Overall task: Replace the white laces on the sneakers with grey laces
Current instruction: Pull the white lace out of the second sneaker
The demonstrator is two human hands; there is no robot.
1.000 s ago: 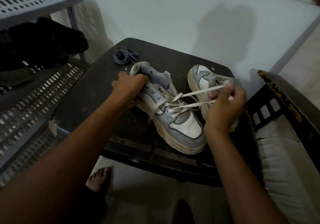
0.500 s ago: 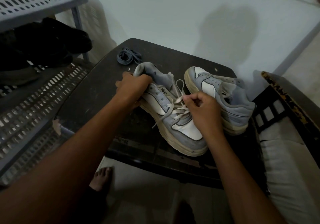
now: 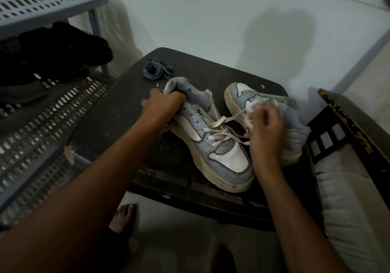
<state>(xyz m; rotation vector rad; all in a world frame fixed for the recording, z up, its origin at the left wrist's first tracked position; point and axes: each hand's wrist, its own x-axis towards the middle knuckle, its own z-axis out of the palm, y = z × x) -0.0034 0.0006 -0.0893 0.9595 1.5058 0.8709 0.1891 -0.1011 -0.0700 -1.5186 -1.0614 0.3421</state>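
Sneakers: two, grey-blue and white, both on the dark counter (image 3: 118, 112). Noted left to right.

Far left: grey perforated plastic rack (image 3: 42, 0), two shelves visible; dark bundle (image 3: 52, 55) on the lower shelf, contents unclear.

Back left of counter: grey laces (image 3: 157, 70), loosely coiled, lying apart from both shoes and untouched by either hand.

Left hand (image 3: 163, 108): fingers curled round the heel collar of the near sneaker (image 3: 213, 144), gripping it. This shoe lies with heel toward the far left and toe toward the viewer. Upper eyelets are bare; white lace (image 3: 219, 133) remains crossed through the lower eyelets only, one strand running up and right.

Right hand (image 3: 266, 131): fingers curled, pinching the free strands of the white lace and holding them to the right of the near shoe. Fingertips are motion-blurred; exact grip cannot be resolved.

Second sneaker (image 3: 251, 99): right of the first, toe pointing away, partly hidden behind the right hand. Whether it carries a lace cannot be told.

Far right: dark wooden frame (image 3: 346, 123) with worn paint, pale cushion (image 3: 348, 205) beside it.

Below counter edge: a bare foot (image 3: 123, 215) on pale floor.
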